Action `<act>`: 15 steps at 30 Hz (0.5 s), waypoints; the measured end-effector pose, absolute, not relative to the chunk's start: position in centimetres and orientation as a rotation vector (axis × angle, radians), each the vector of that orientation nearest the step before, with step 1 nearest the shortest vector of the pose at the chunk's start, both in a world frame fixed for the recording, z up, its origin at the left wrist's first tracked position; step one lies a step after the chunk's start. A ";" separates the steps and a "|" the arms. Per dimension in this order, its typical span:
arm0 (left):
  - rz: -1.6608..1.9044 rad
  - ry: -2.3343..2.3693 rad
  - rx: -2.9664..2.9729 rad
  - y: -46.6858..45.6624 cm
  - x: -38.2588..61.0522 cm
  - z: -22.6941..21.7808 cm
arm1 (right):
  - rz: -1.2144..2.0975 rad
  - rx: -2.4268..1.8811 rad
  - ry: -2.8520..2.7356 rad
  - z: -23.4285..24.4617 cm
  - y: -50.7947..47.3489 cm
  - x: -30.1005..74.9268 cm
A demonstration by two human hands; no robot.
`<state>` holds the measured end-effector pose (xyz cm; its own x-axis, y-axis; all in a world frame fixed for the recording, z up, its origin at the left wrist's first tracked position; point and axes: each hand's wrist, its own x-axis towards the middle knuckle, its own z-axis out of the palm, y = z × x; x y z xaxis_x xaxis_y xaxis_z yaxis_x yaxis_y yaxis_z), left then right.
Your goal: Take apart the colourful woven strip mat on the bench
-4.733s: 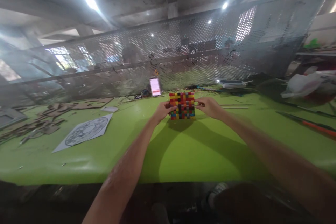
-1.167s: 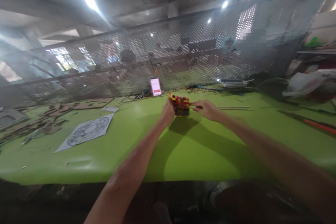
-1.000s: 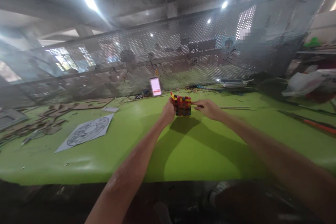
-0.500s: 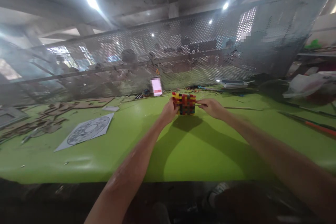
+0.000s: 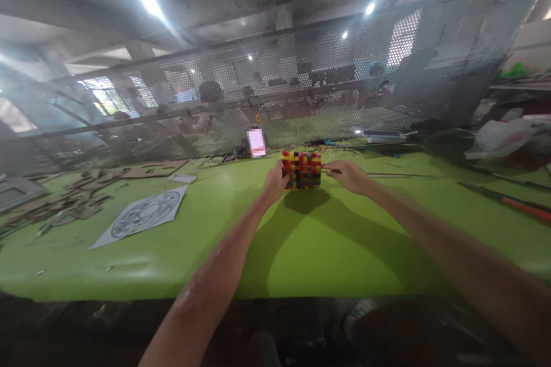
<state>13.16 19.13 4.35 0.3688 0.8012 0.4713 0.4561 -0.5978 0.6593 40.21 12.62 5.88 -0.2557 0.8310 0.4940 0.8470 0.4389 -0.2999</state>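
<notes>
A small block of woven or interlocked coloured pieces (image 5: 303,171), red, yellow and black, is held upright just above the green tabletop. My left hand (image 5: 275,182) is closed on its left edge, thumb toward me. At its right edge my right hand (image 5: 346,175) is pinched around something thin whose end meets the block's side. A long thin stick (image 5: 400,175) shows to the right behind that hand and seems to run into its grip. The fingers hide the part between.
A printed paper (image 5: 146,212) with a round pattern lies left, near brown cut scraps (image 5: 90,183). A lit phone (image 5: 257,142) leans at the mesh screen (image 5: 284,80). Right are a white device (image 5: 383,136), an orange-handled tool (image 5: 525,206) and a plastic bag (image 5: 499,137).
The block has turned slightly in my left hand, so its front face shows squarer and brighter. My right hand stays at its right edge, almost unmoved.
</notes>
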 end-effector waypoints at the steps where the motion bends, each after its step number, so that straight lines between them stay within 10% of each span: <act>1: 1.088 1.108 2.228 19.1 13.1 4.4 | -0.019 -1.413 -2.102 5.9 12.6 40.2; 15: 1.085 1.149 2.221 18.5 13.4 4.1 | 0.156 -1.341 -2.102 6.2 12.5 39.7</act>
